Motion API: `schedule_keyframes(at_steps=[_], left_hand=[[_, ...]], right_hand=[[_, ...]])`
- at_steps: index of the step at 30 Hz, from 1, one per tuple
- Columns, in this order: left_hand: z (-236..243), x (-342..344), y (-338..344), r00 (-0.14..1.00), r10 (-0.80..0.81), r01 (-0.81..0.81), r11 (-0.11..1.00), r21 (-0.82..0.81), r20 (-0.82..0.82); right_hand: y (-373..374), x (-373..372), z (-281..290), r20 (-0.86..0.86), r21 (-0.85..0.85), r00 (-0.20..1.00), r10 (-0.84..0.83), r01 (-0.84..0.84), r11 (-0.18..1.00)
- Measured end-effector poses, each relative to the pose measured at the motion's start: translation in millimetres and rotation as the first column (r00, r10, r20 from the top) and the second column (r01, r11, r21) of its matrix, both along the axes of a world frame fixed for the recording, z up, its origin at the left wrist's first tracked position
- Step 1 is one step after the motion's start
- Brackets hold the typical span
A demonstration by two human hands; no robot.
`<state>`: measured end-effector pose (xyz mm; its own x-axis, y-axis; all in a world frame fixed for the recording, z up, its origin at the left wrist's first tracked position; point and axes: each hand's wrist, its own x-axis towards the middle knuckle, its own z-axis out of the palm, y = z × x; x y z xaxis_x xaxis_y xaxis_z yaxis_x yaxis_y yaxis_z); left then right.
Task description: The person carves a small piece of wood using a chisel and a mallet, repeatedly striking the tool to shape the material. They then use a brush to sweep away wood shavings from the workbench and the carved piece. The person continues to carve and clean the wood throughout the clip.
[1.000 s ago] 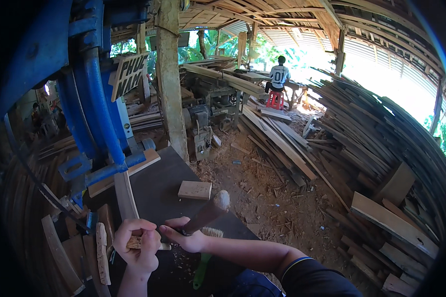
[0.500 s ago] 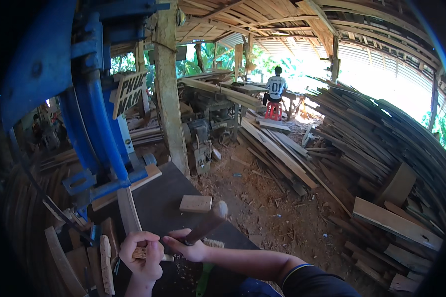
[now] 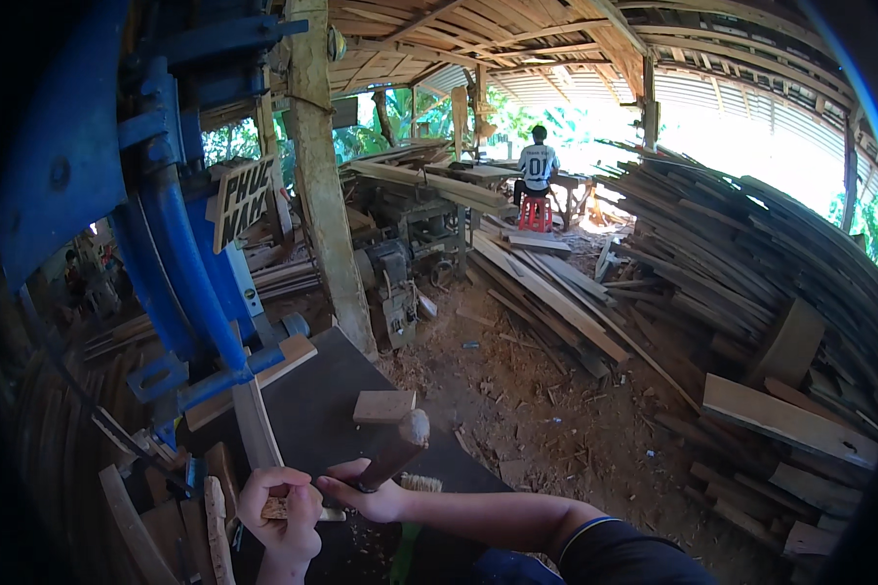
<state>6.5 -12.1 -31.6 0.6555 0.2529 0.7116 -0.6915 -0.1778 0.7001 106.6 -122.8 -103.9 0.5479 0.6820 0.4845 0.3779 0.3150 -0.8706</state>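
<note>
One small wood piece [image 3: 275, 509] sits in the curled left hand [image 3: 291, 522], above the dark tabletop [image 3: 312, 390], toward its near edge; the right hand [image 3: 379, 500], just beside, clasps a thick wooden handle [image 3: 393, 458]. A loosened grasp could let it knock the left hand.

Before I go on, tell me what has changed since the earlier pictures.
The free end of the wooden handle in the right hand has tipped left, toward the wooden block. The view has also shifted a little. Nothing was visibly taken hold of or let go: the left hand stays closed on the light wooden piece, and the block and brush lie as they were.
</note>
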Motion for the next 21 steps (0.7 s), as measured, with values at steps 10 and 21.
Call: schedule_keyframes(at_steps=[10,21], left_hand=[[4,-1,-1,1.000,-0.002,0.002,1.000,-0.005,-0.013],[7,-1,1,1.000,-0.004,0.004,1.000,-0.002,-0.018]], right_hand=[[-1,-1,2,-0.034,-0.015,0.999,0.029,-0.029,0.999],[-3,2,2,-0.187,-0.020,0.981,0.048,-0.053,0.998]])
